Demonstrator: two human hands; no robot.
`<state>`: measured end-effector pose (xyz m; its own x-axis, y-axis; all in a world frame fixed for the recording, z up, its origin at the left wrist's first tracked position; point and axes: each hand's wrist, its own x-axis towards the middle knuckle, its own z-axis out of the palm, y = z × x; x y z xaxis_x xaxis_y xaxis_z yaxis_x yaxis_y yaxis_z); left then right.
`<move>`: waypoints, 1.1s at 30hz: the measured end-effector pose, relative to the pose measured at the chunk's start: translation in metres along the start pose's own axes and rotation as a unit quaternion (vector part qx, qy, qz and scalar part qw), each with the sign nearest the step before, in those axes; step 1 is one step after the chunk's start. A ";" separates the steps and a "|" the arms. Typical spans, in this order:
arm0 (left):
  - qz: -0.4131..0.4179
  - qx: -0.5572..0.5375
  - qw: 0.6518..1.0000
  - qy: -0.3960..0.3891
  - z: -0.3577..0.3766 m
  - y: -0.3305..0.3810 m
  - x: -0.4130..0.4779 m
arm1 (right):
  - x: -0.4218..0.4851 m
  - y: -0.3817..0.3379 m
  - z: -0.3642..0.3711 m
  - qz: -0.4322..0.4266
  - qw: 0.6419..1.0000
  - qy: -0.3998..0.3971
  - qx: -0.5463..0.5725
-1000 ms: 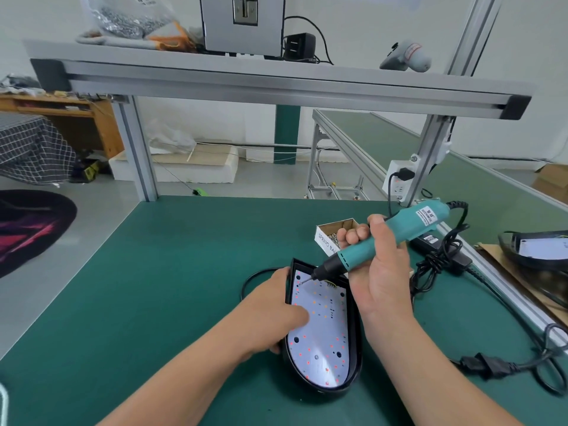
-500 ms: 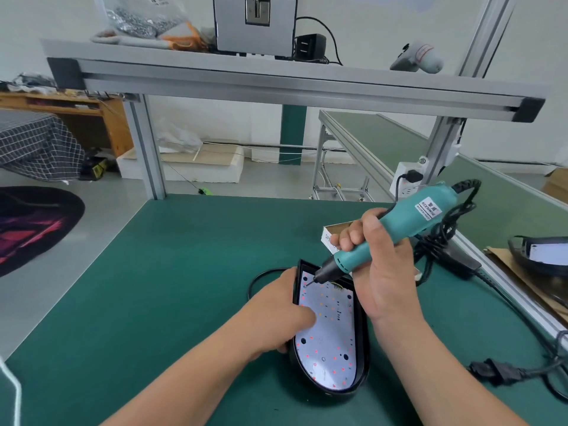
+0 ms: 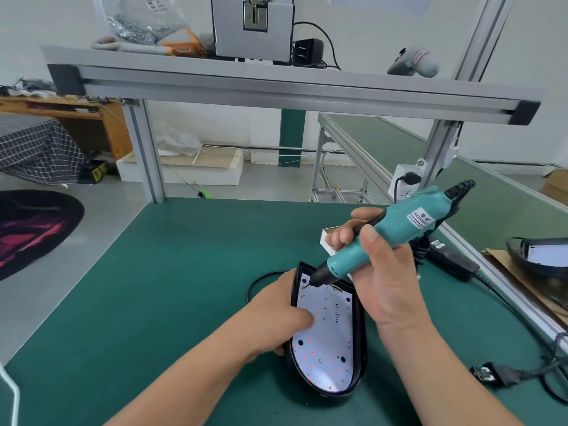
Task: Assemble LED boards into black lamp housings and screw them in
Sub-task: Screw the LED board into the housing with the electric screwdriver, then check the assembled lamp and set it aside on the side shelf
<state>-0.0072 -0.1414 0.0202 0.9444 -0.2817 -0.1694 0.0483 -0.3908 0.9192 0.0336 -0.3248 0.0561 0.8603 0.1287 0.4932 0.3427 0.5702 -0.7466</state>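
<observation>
My right hand's fingers [image 3: 339, 235] are curled round the teal electric screwdriver [image 3: 399, 229], with the thumb laid across its near side, so the right hand [image 3: 387, 281] grips the tool like a pen. The tool slants down to the left, and its bit sits at the far left corner of the white LED board [image 3: 327, 342]; I cannot tell whether a screw is under the tip.

My left hand [image 3: 276, 315] holds the black lamp housing [image 3: 360, 339] by its left wall: the thumb presses on the board and the other fingers wrap under the rim, mostly hidden.

The board lies flat inside the housing, which rests on the green mat [image 3: 184, 287] with its rounded end towards me. A black cable [image 3: 255, 281] loops out just behind my left hand.

A small white box [image 3: 326, 238] peeks out behind my right knuckles. Farther right lie a black power adapter [image 3: 451, 259] and a plug [image 3: 495, 375], and a second housing [image 3: 541, 256] sits on cardboard at the right edge.
</observation>
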 end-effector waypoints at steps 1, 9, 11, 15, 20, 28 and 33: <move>-0.001 -0.002 1.000 0.000 0.000 0.000 0.000 | 0.000 -0.001 -0.001 -0.001 1.000 -0.001 -0.003; -0.006 -0.026 1.000 0.003 0.000 0.002 -0.003 | 0.001 -0.008 -0.002 -0.025 0.998 -0.005 -0.055; -0.009 -0.024 1.000 0.004 0.000 0.002 -0.003 | 0.002 -0.010 -0.002 -0.032 0.998 -0.003 -0.058; -0.020 -0.019 1.000 -0.007 -0.003 0.000 -0.004 | 0.007 -0.021 -0.009 -0.057 0.998 0.025 -0.023; -0.023 -0.030 0.999 0.002 -0.005 0.002 -0.006 | 0.019 -0.037 -0.040 -0.009 0.981 0.175 -0.086; -0.029 -0.097 0.992 0.074 -0.015 0.002 -0.003 | 0.027 -0.054 -0.103 0.168 0.920 0.263 -0.235; -0.040 -0.133 0.985 0.106 -0.023 -0.003 0.002 | 0.024 -0.061 -0.138 0.203 0.834 0.221 -0.463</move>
<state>0.0022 -0.1204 0.0256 0.9793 -0.0585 -0.1938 0.1830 -0.1534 0.9711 0.0857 -0.4690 0.0520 0.9613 -0.2698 0.0556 -0.0427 -0.3454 -0.9375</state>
